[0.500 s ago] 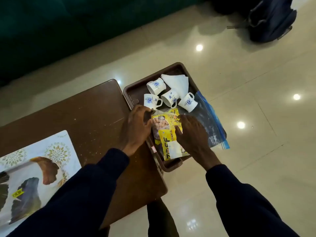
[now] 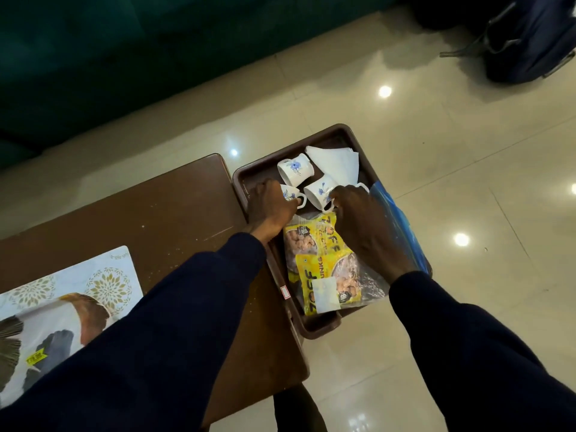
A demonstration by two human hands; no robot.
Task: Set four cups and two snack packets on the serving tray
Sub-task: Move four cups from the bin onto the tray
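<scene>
A brown serving tray (image 2: 321,329) overhangs the right end of the table. Its far half holds white cups with blue flowers. One cup (image 2: 294,171) lies tilted at the back, and a second cup (image 2: 321,190) sits in the middle. My left hand (image 2: 269,205) is closed over the left cup (image 2: 290,193). My right hand (image 2: 358,222) covers the right cup, of which only the handle (image 2: 363,184) shows. Two yellow snack packets (image 2: 327,272) lie overlapping in the near half of the tray.
Folded white napkins (image 2: 338,163) lie at the tray's far corner. A blue-edged plastic bag (image 2: 400,226) hangs over its right rim. The brown table (image 2: 174,219) carries a bird-print placemat (image 2: 62,294). A dark backpack (image 2: 530,42) and a dark green sofa (image 2: 93,57) stand on the tiled floor.
Both hands have moved forward off the snack packets to the cups, the left onto the left cup, the right over the right cup. The packets lie uncovered.
</scene>
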